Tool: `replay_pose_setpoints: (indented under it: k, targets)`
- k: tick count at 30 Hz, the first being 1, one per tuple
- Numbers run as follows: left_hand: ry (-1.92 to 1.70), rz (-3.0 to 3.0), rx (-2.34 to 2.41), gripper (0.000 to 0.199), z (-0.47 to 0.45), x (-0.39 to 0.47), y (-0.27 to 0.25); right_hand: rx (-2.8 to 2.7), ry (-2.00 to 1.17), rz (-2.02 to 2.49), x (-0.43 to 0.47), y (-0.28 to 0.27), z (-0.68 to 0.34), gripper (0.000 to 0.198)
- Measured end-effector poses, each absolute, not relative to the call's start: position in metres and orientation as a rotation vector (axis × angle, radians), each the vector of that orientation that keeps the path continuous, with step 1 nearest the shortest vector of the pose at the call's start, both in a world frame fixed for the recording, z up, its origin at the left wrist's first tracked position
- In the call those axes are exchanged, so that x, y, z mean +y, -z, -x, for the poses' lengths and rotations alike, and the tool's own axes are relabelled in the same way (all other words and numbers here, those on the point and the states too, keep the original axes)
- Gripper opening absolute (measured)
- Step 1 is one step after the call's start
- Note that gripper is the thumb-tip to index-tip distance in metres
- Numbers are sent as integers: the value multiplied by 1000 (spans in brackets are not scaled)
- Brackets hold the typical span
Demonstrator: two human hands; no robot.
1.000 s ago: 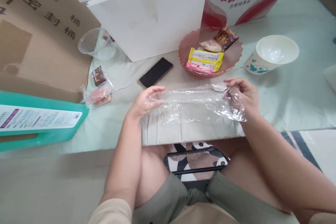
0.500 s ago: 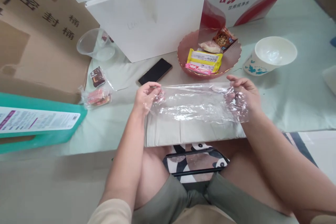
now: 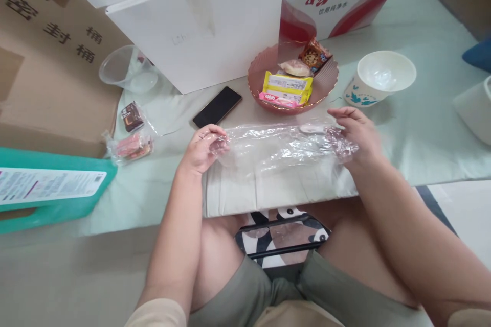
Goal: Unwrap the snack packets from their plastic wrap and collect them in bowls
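A clear, crinkled plastic bag (image 3: 264, 150) stretches between my hands, just above or on the table's front edge; I cannot tell which. My left hand (image 3: 205, 148) has its fingers curled on the bag's left end. At the right end is my right hand (image 3: 358, 133), its upper fingers pointing left and the crumpled plastic against its lower fingers, which are partly hidden. A small whitish object (image 3: 311, 128) shows at the bag's upper right edge. Behind the bag lie a black phone (image 3: 218, 107) and a pink ribbed bowl (image 3: 255, 82) of wrapped snacks.
A paper cup (image 3: 362, 91) with clear plastic inside stands right of the bowl. At left are a clear plastic cup (image 3: 118, 69), small snack packets (image 3: 132, 116), a teal container (image 3: 88, 202) and a cardboard box (image 3: 57, 97). White boxes (image 3: 218, 36) line the back.
The bag has gone slacker and its upper edge is less taut. My right hand has shifted slightly, its edge blurred. The view has turned a little, bringing more of the table's right side into sight.
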State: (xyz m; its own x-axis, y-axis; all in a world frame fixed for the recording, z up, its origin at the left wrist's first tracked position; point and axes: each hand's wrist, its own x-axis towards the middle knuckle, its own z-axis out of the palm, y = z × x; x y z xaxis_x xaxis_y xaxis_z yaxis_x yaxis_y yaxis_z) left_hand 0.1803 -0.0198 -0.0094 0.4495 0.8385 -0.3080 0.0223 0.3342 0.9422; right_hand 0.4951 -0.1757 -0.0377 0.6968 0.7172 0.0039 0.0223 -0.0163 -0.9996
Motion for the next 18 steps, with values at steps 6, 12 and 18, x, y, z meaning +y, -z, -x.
replay_pose_setpoints:
  k: [6,12,18]
  targets:
    - [-555,-1140,872,28,-174,-22,9,-434,-95,1462,-196,2,-498,16]
    - [-416,-1427,1060,27,-166,-58,6,-1586,-244,1485,-201,-3,-431,20]
    - [-130,-1515,916,23,-130,-79,-14,-2291,-535,1607,-205,11,-392,37]
